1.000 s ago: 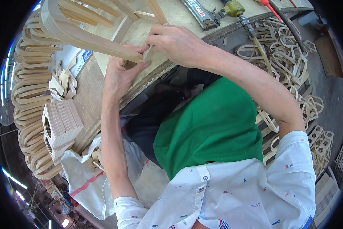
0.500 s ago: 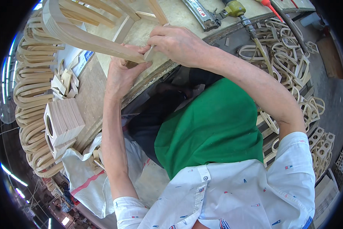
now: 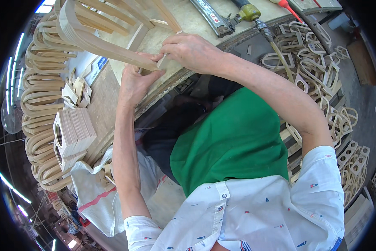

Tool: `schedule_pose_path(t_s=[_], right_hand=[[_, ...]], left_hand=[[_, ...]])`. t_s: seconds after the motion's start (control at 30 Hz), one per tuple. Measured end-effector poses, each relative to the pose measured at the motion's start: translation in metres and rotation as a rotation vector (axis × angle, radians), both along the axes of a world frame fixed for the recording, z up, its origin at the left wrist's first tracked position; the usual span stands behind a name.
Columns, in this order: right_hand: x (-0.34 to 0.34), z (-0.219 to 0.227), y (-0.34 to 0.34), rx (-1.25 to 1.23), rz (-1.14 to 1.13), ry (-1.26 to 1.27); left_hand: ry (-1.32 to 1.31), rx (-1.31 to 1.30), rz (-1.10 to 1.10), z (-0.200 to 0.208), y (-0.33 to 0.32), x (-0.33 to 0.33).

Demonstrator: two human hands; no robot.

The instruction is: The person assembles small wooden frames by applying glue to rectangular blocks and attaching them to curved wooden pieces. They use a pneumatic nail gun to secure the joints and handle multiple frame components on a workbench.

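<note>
My left hand [image 3: 133,85] is closed round the near end of a bent, laminated wooden frame [image 3: 100,46] that arches up at the upper left. Fingers lie behind the wood and the thumb in front. My right hand [image 3: 193,51] pinches a small, thin wooden piece [image 3: 162,62] upright at that same end, close to the left fingertips. Straight wooden bars [image 3: 138,37] of the framework lie on the workbench [image 3: 171,85] beyond both hands. My right fingers hide part of the small piece.
A nail gun [image 3: 215,19] with a hose lies at the bench's far edge, near a red-handled tool [image 3: 285,4]. Bent wooden loops [image 3: 41,104] line the left side. Stacked wooden blocks [image 3: 77,129] and offcuts [image 3: 77,90] are nearer. More wooden frames [image 3: 313,62] pile up at right.
The view has shifted slightly, so the bench things sit a little differently. Both hands keep their holds; the small wooden piece looks tilted a little more toward the right.
</note>
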State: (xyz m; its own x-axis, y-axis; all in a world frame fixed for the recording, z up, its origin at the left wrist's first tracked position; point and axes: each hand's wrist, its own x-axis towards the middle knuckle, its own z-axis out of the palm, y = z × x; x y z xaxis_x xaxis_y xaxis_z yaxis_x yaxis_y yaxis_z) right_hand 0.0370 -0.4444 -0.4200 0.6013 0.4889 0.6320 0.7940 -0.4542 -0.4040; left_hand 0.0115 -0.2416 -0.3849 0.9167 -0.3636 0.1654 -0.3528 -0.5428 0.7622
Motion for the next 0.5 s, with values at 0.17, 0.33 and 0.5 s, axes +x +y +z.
schedule_pose_path(t_s=[0.17,0.33,0.5], right_hand=[[-0.013,0.043,-0.026,0.145,-0.100,-0.154],[0.050,0.078,-0.120,0.075,-0.664,0.143],[0.093,0.060,-0.132,-0.151,-0.761,0.617]], left_hand=[[0.079,0.017,0.048,0.005,-0.001,-0.004],[0.151,-0.020,0.038,0.007,-0.003,-0.005],[0.161,-0.019,0.025,0.010,-0.002,-0.004]])
